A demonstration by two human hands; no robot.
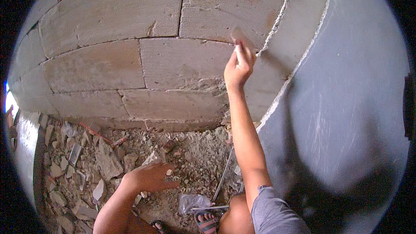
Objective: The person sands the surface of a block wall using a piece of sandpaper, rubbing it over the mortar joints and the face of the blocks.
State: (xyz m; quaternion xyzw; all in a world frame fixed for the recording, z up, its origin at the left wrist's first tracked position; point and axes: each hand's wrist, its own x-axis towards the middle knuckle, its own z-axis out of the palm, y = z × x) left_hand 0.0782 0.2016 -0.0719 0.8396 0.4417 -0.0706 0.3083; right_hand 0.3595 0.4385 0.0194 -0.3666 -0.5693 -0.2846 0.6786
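My right hand (pixel 240 67) is raised against the block wall (pixel 195 67), its fingers closed around a small flat scraper-like tool (pixel 243 39). Motion blurs the tool, so its exact kind is unclear; it is beside the rough plaster edge (pixel 277 21) where the bare blocks meet a smooth grey strip (pixel 299 26). Low over the rubble, my left hand (pixel 149 177) has its fingers stretched toward the right and holds nothing.
Broken stone and mortar rubble (pixel 108 160) covers the ground along the wall's foot. A clear plastic bag (pixel 193 202) and a thin metal rod (pixel 223 175) lie near my sandalled foot (pixel 206 222). A smooth blue-grey wall (pixel 346 117) closes in the right side.
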